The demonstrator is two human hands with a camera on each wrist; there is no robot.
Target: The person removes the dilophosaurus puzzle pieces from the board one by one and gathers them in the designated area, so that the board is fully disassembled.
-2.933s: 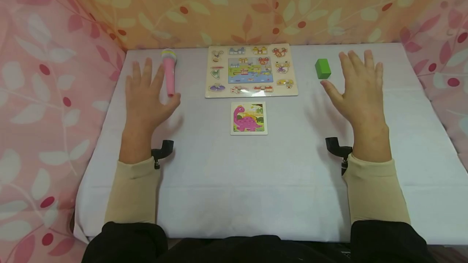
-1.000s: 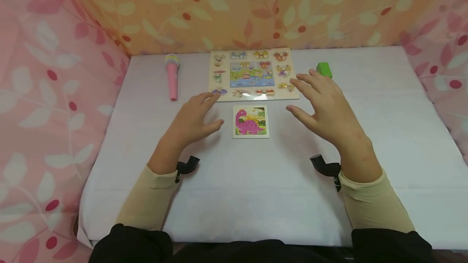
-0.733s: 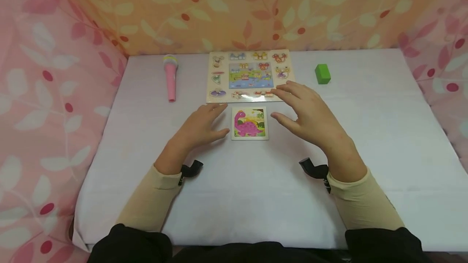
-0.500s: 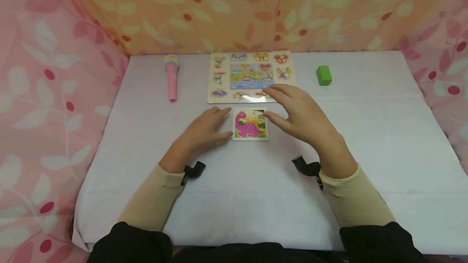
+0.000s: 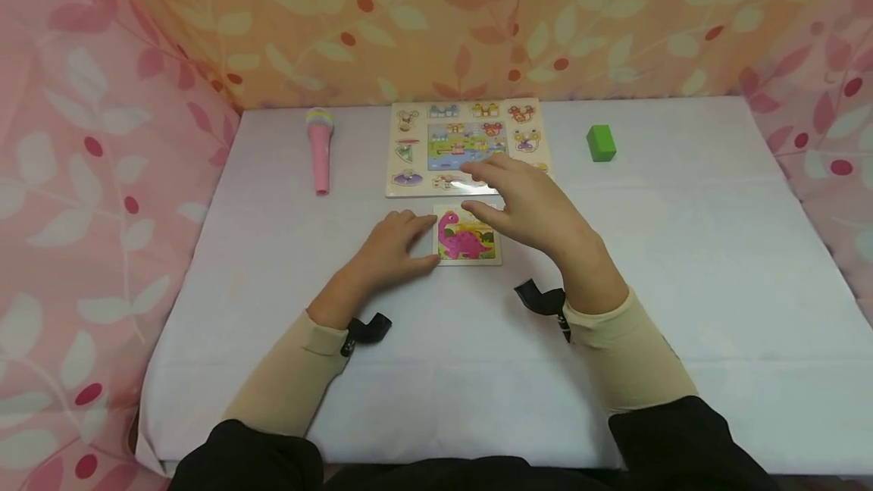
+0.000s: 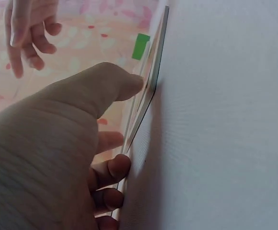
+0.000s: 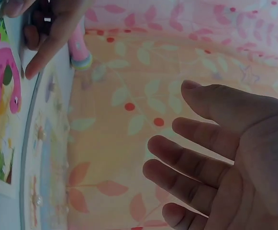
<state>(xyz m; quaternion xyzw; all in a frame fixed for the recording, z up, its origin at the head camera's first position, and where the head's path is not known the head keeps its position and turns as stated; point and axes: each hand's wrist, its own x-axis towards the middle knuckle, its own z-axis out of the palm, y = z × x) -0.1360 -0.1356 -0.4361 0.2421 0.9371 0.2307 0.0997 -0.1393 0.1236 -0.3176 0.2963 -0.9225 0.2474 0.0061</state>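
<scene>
A small square jigsaw puzzle (image 5: pixel 467 242) with a pink dinosaur and a pale frame lies on the white cloth. My left hand (image 5: pixel 390 250) rests at its left side, thumb tip at the near left corner and index fingertip at the far left corner. In the left wrist view the thumb (image 6: pixel 95 86) touches the puzzle edge (image 6: pixel 153 72), the other fingers beside it on the cloth side. My right hand (image 5: pixel 532 207) hovers over the puzzle's right part with relaxed, spread fingers and holds nothing; in the head view it covers the puzzle's upper right corner.
Just behind the puzzle lies a larger wooden peg puzzle board (image 5: pixel 398 186) with vehicle and animal pieces. A pink toy microphone (image 5: pixel 320 154) lies at the back left, a green block (image 5: pixel 602 143) at the back right. Floral curtains (image 5: pixel 477 21) enclose the back and sides.
Both hands have come in from the sides toward the dinosaur puzzle. The left has reached its left edge; the right has moved left until it overhangs the puzzle. The other objects stay put.
</scene>
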